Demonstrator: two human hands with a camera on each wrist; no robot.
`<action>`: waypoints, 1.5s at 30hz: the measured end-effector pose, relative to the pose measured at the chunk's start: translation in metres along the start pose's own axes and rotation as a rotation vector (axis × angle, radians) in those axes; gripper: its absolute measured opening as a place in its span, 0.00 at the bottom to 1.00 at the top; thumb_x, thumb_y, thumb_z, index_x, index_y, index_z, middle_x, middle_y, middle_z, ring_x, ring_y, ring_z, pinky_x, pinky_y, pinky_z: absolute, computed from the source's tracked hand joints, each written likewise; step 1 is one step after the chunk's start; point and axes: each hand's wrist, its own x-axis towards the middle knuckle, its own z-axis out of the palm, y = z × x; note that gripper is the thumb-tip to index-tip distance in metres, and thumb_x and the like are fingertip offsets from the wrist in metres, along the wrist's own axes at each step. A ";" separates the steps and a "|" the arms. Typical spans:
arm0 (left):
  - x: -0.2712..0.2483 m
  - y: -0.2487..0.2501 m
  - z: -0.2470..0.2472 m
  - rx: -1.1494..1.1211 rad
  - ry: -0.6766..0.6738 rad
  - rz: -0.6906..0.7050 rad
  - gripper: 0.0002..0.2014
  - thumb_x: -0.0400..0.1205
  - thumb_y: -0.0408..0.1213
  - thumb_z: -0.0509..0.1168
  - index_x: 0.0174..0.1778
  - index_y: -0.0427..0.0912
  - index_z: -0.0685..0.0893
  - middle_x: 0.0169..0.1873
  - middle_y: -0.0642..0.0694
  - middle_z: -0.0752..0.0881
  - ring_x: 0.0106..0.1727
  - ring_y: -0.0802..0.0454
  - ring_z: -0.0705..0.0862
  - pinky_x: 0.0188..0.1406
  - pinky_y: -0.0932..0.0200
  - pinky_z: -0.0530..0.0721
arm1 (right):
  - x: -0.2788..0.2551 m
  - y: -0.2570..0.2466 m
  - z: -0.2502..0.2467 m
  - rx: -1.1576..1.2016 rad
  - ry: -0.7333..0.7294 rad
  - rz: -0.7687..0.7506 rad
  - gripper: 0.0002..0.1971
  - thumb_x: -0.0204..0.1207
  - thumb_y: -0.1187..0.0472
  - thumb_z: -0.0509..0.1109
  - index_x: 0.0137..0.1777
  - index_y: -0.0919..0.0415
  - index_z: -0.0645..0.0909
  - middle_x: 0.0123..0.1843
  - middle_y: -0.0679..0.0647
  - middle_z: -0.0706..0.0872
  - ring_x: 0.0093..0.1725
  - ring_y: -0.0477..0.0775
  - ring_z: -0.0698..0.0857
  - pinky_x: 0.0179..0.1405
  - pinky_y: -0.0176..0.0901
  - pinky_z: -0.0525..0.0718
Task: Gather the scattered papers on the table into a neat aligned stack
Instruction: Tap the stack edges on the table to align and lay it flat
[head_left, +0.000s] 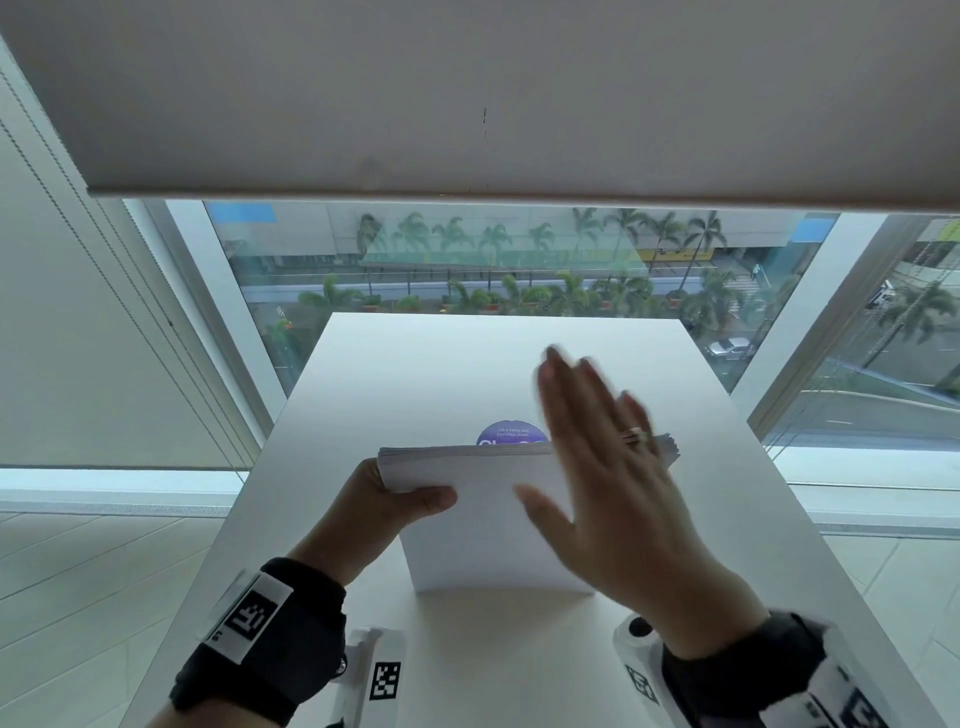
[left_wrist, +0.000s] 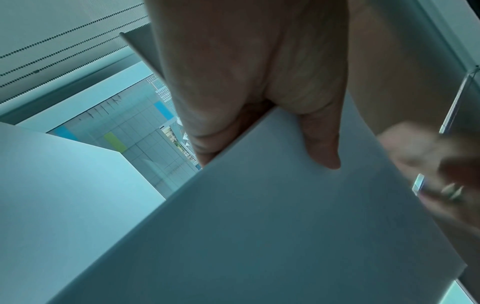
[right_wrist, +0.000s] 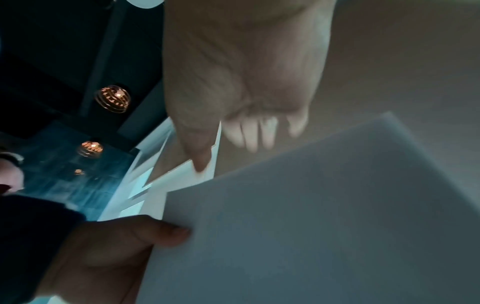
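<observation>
Two hands work one stack of papers (head_left: 488, 525) standing on its lower edge near the front of the white table (head_left: 415, 374): the left hand (head_left: 384, 512) pinches the stack's upper left corner, thumb on the near face, while the right hand (head_left: 613, 467), blurred, is spread flat with straight fingers at the stack's right side. The sheets cannot be counted, and their top right corners fan unevenly. Beyond, one round purple sticker (head_left: 511, 434) peeks over the top edge, then bare tabletop reaches the far edge by the window (head_left: 519, 270).
</observation>
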 end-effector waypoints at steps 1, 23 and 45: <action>0.000 0.000 0.000 -0.001 -0.007 0.001 0.15 0.60 0.30 0.73 0.34 0.58 0.93 0.34 0.57 0.93 0.39 0.63 0.88 0.45 0.66 0.86 | 0.000 -0.004 0.003 -0.030 -0.097 -0.047 0.39 0.67 0.46 0.61 0.79 0.60 0.60 0.78 0.55 0.72 0.76 0.56 0.73 0.73 0.52 0.62; -0.002 -0.015 -0.003 0.036 0.039 -0.057 0.11 0.71 0.24 0.74 0.35 0.47 0.91 0.33 0.54 0.92 0.38 0.63 0.88 0.41 0.71 0.85 | 0.015 0.011 0.002 -0.142 -0.163 0.105 0.08 0.57 0.49 0.73 0.29 0.53 0.81 0.23 0.52 0.84 0.24 0.55 0.86 0.39 0.46 0.85; 0.000 -0.034 0.004 0.058 0.175 0.068 0.12 0.66 0.37 0.67 0.45 0.46 0.85 0.35 0.58 0.92 0.39 0.63 0.87 0.41 0.72 0.85 | -0.043 0.062 0.070 1.191 0.063 0.832 0.16 0.75 0.80 0.63 0.45 0.58 0.82 0.39 0.49 0.90 0.37 0.40 0.86 0.41 0.39 0.81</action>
